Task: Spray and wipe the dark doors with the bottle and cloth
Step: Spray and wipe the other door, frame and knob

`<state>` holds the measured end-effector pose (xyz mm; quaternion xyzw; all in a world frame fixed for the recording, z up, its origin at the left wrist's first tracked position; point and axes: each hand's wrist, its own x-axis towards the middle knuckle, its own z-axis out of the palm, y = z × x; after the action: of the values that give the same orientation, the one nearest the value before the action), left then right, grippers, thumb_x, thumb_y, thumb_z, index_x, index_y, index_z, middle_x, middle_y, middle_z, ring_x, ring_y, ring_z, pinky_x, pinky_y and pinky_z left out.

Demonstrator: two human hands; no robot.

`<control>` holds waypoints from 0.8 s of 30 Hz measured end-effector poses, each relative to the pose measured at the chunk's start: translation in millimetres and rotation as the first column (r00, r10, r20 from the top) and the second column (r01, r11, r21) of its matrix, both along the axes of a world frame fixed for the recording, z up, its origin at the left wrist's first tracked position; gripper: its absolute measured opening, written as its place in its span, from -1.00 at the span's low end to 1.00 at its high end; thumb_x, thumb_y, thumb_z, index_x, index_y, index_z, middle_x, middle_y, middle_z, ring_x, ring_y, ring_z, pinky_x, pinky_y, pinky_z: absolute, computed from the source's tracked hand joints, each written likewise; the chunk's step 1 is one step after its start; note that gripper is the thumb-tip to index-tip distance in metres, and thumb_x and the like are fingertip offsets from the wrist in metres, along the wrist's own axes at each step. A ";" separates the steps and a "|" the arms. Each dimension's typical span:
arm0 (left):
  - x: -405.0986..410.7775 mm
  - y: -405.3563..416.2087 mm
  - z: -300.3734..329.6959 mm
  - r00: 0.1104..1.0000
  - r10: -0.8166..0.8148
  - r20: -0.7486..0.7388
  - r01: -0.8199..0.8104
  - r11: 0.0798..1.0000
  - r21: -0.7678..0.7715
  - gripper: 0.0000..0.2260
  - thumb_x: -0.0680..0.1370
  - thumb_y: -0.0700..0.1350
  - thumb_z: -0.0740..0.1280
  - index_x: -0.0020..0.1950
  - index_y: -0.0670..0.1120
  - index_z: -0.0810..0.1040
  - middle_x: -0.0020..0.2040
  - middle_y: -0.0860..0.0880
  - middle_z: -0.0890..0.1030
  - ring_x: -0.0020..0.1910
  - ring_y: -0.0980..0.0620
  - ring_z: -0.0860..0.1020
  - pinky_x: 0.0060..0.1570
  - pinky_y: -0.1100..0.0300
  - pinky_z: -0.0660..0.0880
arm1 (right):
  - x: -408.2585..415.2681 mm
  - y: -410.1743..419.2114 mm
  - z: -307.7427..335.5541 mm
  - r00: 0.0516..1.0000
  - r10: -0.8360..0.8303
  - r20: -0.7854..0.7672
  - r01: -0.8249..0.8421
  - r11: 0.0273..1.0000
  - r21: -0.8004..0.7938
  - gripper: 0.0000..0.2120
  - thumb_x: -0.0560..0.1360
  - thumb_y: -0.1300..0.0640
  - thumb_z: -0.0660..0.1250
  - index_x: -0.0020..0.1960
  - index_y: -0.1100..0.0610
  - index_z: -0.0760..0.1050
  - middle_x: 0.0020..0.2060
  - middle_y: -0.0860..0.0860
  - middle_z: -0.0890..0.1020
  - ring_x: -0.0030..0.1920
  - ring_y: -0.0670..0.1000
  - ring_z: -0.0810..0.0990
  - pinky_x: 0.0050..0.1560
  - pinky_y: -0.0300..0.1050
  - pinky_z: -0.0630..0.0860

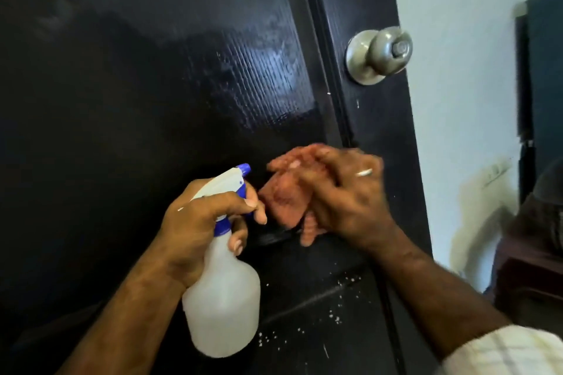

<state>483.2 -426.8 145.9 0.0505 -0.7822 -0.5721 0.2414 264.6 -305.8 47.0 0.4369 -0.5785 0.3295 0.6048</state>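
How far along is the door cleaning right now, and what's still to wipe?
Done: the door has been sprayed; a wet sheen shows left of the knob. In hand: the right hand presses the reddish cloth on the door, while the left hand holds the spray bottle. Left: white droplets lower down remain unwiped.

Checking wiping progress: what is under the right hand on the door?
A reddish cloth lies under the right hand, pressed flat against the dark door. The door surface beneath the cloth is covered, so its state cannot be seen.
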 end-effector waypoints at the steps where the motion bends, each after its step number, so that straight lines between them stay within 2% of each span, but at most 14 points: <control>1: -7.1 4.8 1.8 1.000 -0.006 0.009 0.006 1.000 -0.005 -0.87 0.38 -0.18 0.38 -0.16 -0.24 0.61 -0.13 -0.37 0.63 -0.53 -0.08 0.39 -0.38 0.10 0.42 | -16.8 11.9 3.4 0.995 -0.017 0.097 0.027 0.994 -0.102 -0.54 0.51 0.10 0.48 0.41 0.01 0.65 0.29 0.20 0.63 0.23 0.31 0.61 0.15 0.20 0.40; 2: -13.4 9.1 4.1 1.000 -0.012 0.017 0.012 1.000 -0.013 -0.87 0.39 -0.18 0.38 -0.16 -0.23 0.62 -0.12 -0.36 0.64 -0.53 -0.07 0.39 -0.37 0.10 0.43 | -32.1 20.2 8.7 0.968 0.013 0.249 0.051 0.967 -0.250 -0.52 0.49 0.11 0.45 0.41 0.00 0.65 0.25 0.19 0.61 0.23 0.31 0.59 0.16 0.20 0.39; 4: -27.9 20.0 8.4 0.999 -0.036 0.022 0.037 0.999 -0.036 -0.88 0.40 -0.18 0.37 -0.15 -0.24 0.61 -0.12 -0.34 0.65 -0.52 -0.07 0.39 -0.37 0.12 0.43 | -53.4 30.8 24.2 0.834 0.221 0.505 0.109 0.831 -0.545 -0.53 0.50 0.08 0.38 0.40 -0.01 0.64 0.21 0.20 0.58 0.30 0.29 0.56 0.27 0.22 0.42; 6: -41.8 30.5 12.7 0.998 -0.066 0.016 0.066 0.997 -0.050 -0.88 0.41 -0.19 0.36 -0.16 -0.25 0.60 -0.12 -0.33 0.65 -0.52 -0.08 0.38 -0.37 0.14 0.43 | -49.3 24.0 35.1 0.752 0.364 0.550 0.119 0.745 -0.656 -0.54 0.53 0.06 0.37 0.43 0.02 0.61 0.25 0.22 0.56 0.34 0.29 0.54 0.33 0.23 0.46; 8: -54.0 38.6 16.8 0.996 -0.091 0.011 0.092 0.994 -0.060 -0.88 0.41 -0.20 0.36 -0.16 -0.25 0.60 -0.12 -0.33 0.65 -0.52 -0.09 0.38 -0.39 0.15 0.43 | -29.9 11.8 29.1 0.850 0.253 0.462 0.018 0.863 -0.505 -0.50 0.52 0.09 0.42 0.46 0.04 0.57 0.27 0.24 0.56 0.30 0.32 0.54 0.26 0.23 0.47; 10: -62.6 45.2 19.4 0.993 -0.117 0.007 0.118 0.990 -0.081 -0.88 0.41 -0.20 0.36 -0.17 -0.25 0.61 -0.13 -0.34 0.65 -0.52 -0.10 0.39 -0.39 0.13 0.42 | -24.2 16.8 13.5 0.989 0.023 0.144 -0.006 0.993 -0.119 -0.49 0.55 0.09 0.44 0.50 0.04 0.55 0.24 0.24 0.60 0.24 0.32 0.57 0.16 0.24 0.48; 11: -67.0 48.5 20.4 0.992 -0.129 0.005 0.129 0.987 -0.096 -0.88 0.41 -0.20 0.36 -0.17 -0.26 0.62 -0.13 -0.35 0.66 -0.51 -0.10 0.39 -0.38 0.12 0.43 | -36.3 30.4 12.6 0.999 -0.054 0.003 0.054 0.999 0.001 -0.50 0.57 0.06 0.44 0.51 0.02 0.56 0.24 0.22 0.63 0.23 0.31 0.59 0.17 0.24 0.47; 12: -69.7 50.7 20.7 0.991 -0.135 0.005 0.134 0.985 -0.107 -0.87 0.42 -0.20 0.35 -0.16 -0.26 0.62 -0.13 -0.35 0.66 -0.51 -0.10 0.39 -0.38 0.11 0.44 | -52.3 42.1 12.8 0.996 -0.085 -0.035 0.086 0.996 0.010 -0.51 0.57 0.05 0.44 0.50 0.01 0.57 0.25 0.20 0.63 0.23 0.31 0.60 0.18 0.24 0.45; 13: -73.3 53.1 20.3 0.991 -0.137 0.009 0.137 0.984 -0.116 -0.86 0.42 -0.19 0.36 -0.16 -0.26 0.62 -0.13 -0.34 0.67 -0.51 -0.09 0.40 -0.38 0.12 0.45 | -69.4 52.5 13.4 0.995 -0.084 0.052 0.088 0.994 -0.071 -0.50 0.56 0.05 0.44 0.49 0.00 0.58 0.23 0.20 0.62 0.22 0.32 0.60 0.19 0.25 0.44; 15: -78.1 56.5 18.2 0.992 -0.125 0.012 0.125 0.985 -0.120 -0.84 0.42 -0.16 0.36 -0.16 -0.26 0.63 -0.13 -0.31 0.68 -0.52 -0.06 0.42 -0.39 0.14 0.49 | -92.1 62.5 10.3 0.918 0.045 0.394 0.118 0.918 -0.379 -0.49 0.53 0.08 0.40 0.49 0.01 0.58 0.20 0.20 0.57 0.27 0.33 0.55 0.24 0.27 0.44; 17: -83.8 60.5 13.2 0.994 -0.110 0.011 0.111 0.987 -0.114 -0.85 0.41 -0.16 0.37 -0.17 -0.25 0.62 -0.13 -0.30 0.69 -0.53 -0.05 0.43 -0.40 0.16 0.49 | -92.3 55.8 -2.0 0.791 0.168 0.588 0.205 0.833 -0.514 -0.50 0.59 0.07 0.35 0.53 0.04 0.52 0.24 0.22 0.52 0.38 0.34 0.47 0.34 0.30 0.42; 19: -89.2 65.8 5.8 0.994 -0.112 0.018 0.114 0.988 -0.109 -0.87 0.40 -0.17 0.37 -0.19 -0.23 0.63 -0.14 -0.30 0.68 -0.53 -0.06 0.43 -0.40 0.16 0.47 | -83.1 51.1 -30.1 0.844 0.119 0.523 0.135 0.897 -0.422 -0.49 0.63 0.07 0.35 0.56 0.08 0.44 0.28 0.24 0.47 0.32 0.36 0.49 0.33 0.31 0.43; 21: -93.9 69.5 -3.0 0.992 -0.124 0.030 0.127 0.986 -0.111 -0.88 0.40 -0.19 0.36 -0.19 -0.23 0.63 -0.14 -0.30 0.68 -0.52 -0.10 0.40 -0.39 0.13 0.46 | -80.2 56.8 -65.0 0.963 0.005 0.269 0.044 0.984 -0.174 -0.48 0.61 0.09 0.39 0.56 0.05 0.42 0.31 0.23 0.44 0.22 0.36 0.53 0.22 0.29 0.47; 24: -98.5 72.1 -17.4 0.990 -0.133 0.054 0.138 0.986 -0.097 -0.88 0.39 -0.19 0.36 -0.18 -0.24 0.61 -0.14 -0.31 0.67 -0.52 -0.10 0.40 -0.39 0.13 0.45 | -86.4 66.3 -104.0 0.995 -0.021 0.094 0.019 1.000 0.024 -0.52 0.64 0.08 0.36 0.54 0.05 0.44 0.32 0.22 0.44 0.16 0.28 0.49 0.15 0.21 0.43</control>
<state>384.7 -354.8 128.5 -0.0016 -0.8171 -0.5458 0.1856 178.2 -239.6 -57.0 0.4220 -0.6144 0.3372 0.5751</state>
